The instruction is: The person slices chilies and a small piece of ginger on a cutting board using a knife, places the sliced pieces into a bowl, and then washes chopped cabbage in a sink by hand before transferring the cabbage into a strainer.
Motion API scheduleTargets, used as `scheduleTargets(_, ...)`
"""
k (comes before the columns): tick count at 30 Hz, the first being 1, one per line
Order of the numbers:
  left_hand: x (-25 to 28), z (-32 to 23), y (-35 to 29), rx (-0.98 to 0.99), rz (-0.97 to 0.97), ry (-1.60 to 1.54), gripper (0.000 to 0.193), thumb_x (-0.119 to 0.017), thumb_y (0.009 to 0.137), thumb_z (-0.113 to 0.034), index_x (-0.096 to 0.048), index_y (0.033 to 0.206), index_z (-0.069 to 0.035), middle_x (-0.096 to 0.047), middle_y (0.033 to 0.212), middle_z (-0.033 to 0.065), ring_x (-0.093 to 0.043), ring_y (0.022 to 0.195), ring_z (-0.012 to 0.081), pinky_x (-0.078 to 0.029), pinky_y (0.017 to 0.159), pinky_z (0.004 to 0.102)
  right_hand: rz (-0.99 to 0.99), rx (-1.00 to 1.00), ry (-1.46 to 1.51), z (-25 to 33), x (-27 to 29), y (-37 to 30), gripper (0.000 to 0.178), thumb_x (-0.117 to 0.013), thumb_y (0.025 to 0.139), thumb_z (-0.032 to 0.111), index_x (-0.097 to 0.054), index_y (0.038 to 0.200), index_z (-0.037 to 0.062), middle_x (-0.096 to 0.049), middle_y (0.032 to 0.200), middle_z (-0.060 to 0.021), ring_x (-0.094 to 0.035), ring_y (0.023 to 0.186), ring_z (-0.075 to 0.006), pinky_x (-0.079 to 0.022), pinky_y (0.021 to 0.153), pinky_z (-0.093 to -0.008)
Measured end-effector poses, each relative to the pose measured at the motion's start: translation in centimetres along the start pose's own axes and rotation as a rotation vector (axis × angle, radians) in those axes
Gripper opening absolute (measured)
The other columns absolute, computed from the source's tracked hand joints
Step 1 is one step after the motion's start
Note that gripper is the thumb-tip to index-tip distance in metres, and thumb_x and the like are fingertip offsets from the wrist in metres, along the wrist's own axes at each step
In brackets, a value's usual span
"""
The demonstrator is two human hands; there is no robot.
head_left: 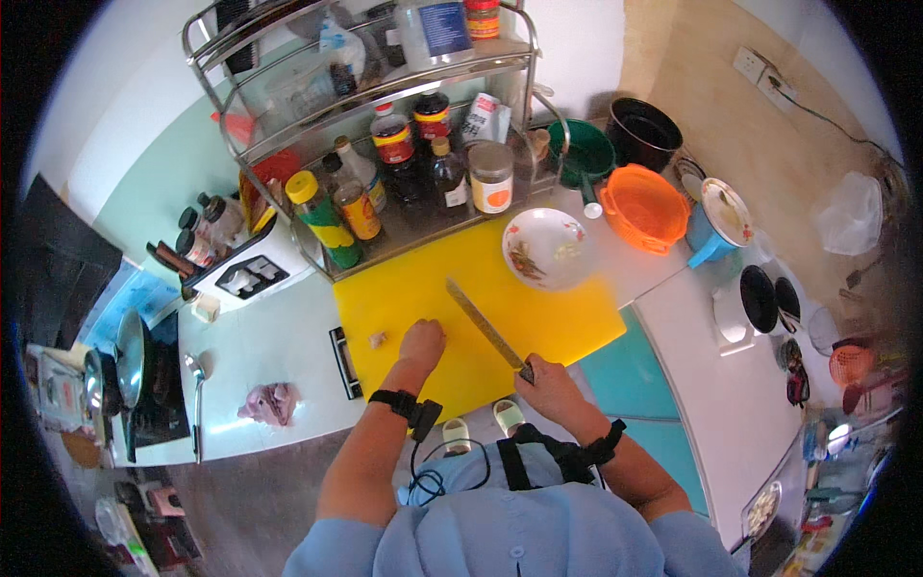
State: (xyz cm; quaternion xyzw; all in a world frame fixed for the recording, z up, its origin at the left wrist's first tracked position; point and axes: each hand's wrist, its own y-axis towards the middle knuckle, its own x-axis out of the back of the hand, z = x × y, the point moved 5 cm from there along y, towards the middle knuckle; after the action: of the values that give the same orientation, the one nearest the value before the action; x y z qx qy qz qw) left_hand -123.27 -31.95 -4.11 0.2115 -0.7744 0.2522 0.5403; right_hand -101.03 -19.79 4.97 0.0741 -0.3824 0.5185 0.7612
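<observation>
1. Cutting is in hand: the right hand (550, 383) grips a long steel kitchen knife (487, 329), blade lifted over the yellow plastic cutting board (567, 317).
2. The left hand (421, 341), curled with knuckles down on the board, holds nothing I can make out; a small pale food scrap (377, 339) lies just beside it.
3. Next, I judge, the blade must meet that piece, clear of the knuckles.

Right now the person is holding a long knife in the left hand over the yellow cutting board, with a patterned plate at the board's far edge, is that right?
Not quite. The head view shows the long knife in the right hand, not the left. The left hand rests closed on the yellow cutting board, beside a small piece of food. The patterned plate does sit at the board's far edge.
</observation>
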Motion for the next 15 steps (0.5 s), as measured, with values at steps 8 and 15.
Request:
scheduleTargets(8,-0.8,0.1,0.3,0.162,-0.040,0.118,0.013,-0.062,0.079,-0.010,-0.062,0.086,0.000,-0.065,0.092,0.0212,-0.065,0.088,0.0368,-0.054,0.077,0.0446,-0.105,-0.027,-0.067,-1.2,3.8,-2.7,0.033,-0.058,0.085,0.031,-0.053,0.092,-0.0006,-0.063,0.076,-0.0253,-0.063,0.072,-0.0419,-0.049,0.064,-0.0499)
scheduleTargets(15,1.6,-0.9,2.9,0.156,0.006,-0.433,0.021,-0.067,0.075,-0.014,-0.059,0.083,0.004,-0.066,0.078,0.0179,-0.067,0.074,0.0285,-0.055,0.069,0.0364,-0.312,-0.155,0.036,-4.8,8.1,-7.4,0.030,-0.062,0.084,0.027,-0.054,0.093,0.0003,-0.063,0.074,-0.0252,-0.062,0.070,-0.0442,-0.049,0.062,-0.0506)
